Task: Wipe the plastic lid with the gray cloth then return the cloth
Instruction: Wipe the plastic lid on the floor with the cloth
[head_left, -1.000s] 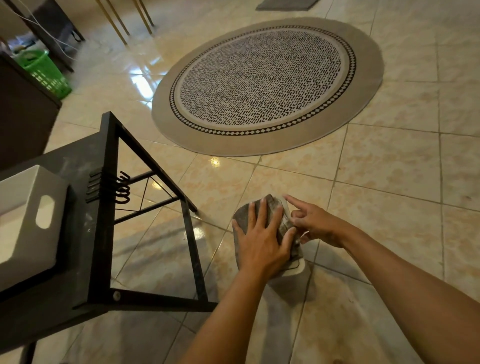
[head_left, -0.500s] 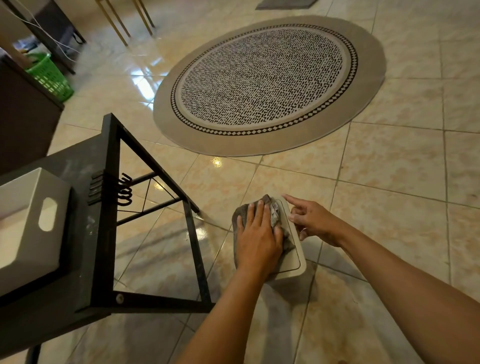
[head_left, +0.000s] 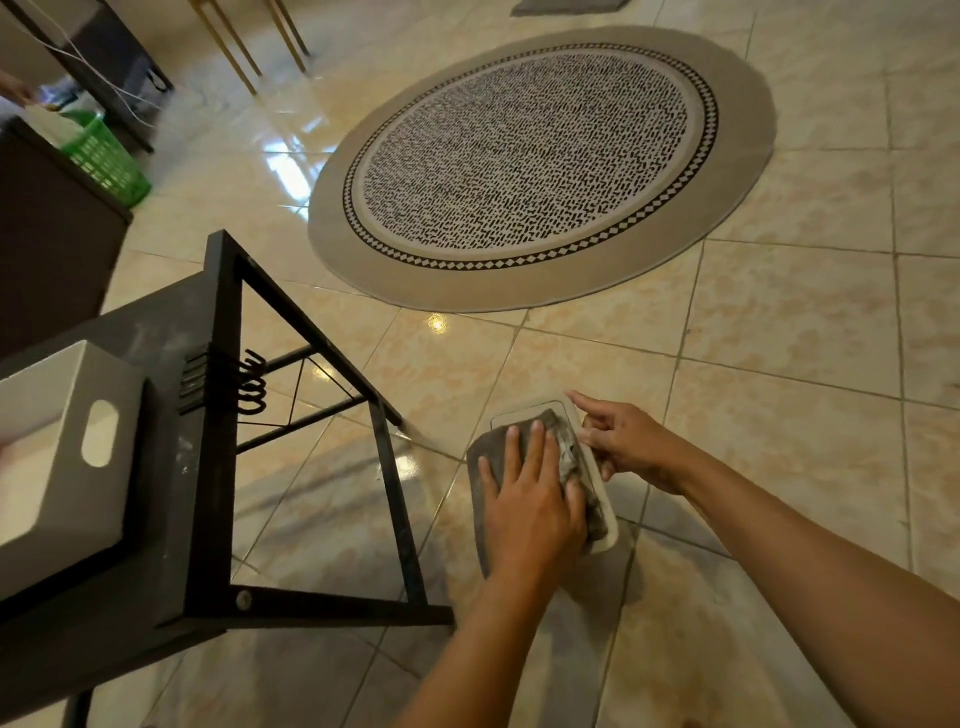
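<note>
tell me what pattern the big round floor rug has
The round rug has a beige border, a black-and-white diamond ring and a centre of small black dashes on white, seen from the head view.

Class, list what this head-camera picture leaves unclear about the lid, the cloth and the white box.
- Plastic lid: most of its surface is covered by the gray cloth and left hand.
- Lid's underside: hidden, facing down.
- White box: cut off by the left edge; contents unseen.
- Right hand: its grip on the lid's rim is unclear.
</note>
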